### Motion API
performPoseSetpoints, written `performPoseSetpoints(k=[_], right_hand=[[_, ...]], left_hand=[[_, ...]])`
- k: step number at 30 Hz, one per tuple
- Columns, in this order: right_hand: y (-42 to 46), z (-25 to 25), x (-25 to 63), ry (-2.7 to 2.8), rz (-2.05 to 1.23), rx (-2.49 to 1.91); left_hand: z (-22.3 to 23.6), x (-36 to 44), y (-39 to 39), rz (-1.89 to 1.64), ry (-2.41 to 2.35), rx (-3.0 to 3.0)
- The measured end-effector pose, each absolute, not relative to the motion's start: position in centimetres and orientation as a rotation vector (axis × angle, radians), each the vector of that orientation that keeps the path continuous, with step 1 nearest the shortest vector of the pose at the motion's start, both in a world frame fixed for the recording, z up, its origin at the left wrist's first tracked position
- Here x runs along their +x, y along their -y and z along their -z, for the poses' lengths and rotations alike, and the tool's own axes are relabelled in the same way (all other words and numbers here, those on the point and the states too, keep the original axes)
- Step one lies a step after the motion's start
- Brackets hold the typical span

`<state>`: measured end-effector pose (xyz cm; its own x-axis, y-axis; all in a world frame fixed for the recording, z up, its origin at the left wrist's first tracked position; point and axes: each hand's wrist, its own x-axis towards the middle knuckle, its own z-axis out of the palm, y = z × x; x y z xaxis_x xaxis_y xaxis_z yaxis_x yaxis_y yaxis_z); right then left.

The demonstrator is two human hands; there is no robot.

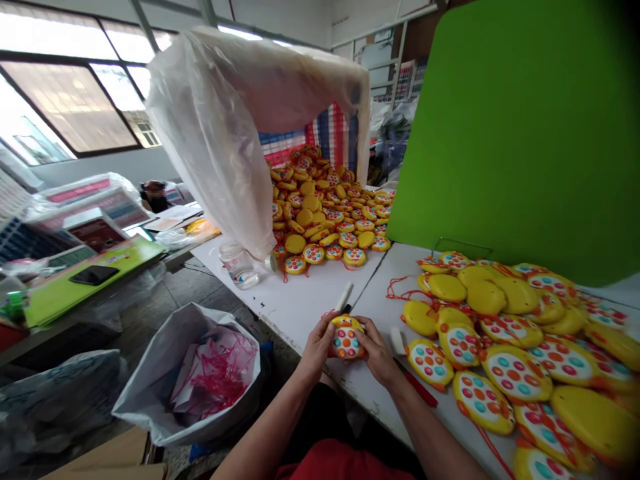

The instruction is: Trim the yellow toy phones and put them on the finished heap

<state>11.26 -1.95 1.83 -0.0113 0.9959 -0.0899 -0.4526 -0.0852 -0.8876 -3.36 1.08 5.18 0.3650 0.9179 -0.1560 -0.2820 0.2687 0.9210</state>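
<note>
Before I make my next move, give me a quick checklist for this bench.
1. Yellow bird-shaped piece with coloured dots held by left hand and right hand: ok.
2. Its dotted face in view: ok.
3. Its back free of flaws: cannot tell, hidden.
4. White pen-shaped tool close by: ok, just beyond the held piece.
5. Thin red cords tucked in at the right-hand pile: not ok, some trail loose on the white tabletop.
6. White open-topped bag beside the bench open: ok.
</note>
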Motion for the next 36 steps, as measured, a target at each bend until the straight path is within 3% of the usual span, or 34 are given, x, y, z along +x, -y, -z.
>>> performPoseSetpoints(k=[6, 23, 32, 36], right_hand=[[1.7, -1.9, 11.5, 0.86, -1.317, -0.922], [2.1, -3.0, 11.2, 0.957, -1.498, -0.84], [1.6, -2.3, 11.6, 0.998, -1.278, -0.999], [1.9, -2.7, 11.6, 0.901, -1.424, -0.938]], left_hand=[[-4.5, -2.9, -1.0, -0.913, -0.756, 1.165], [-4.0, -3.4, -1.9, -0.929, -0.913, 1.159], [-4.4, -3.7, -1.8, -0.801, -0.757, 1.148], [-4.5, -3.6, -1.8, -0.829, -0.763, 1.177]])
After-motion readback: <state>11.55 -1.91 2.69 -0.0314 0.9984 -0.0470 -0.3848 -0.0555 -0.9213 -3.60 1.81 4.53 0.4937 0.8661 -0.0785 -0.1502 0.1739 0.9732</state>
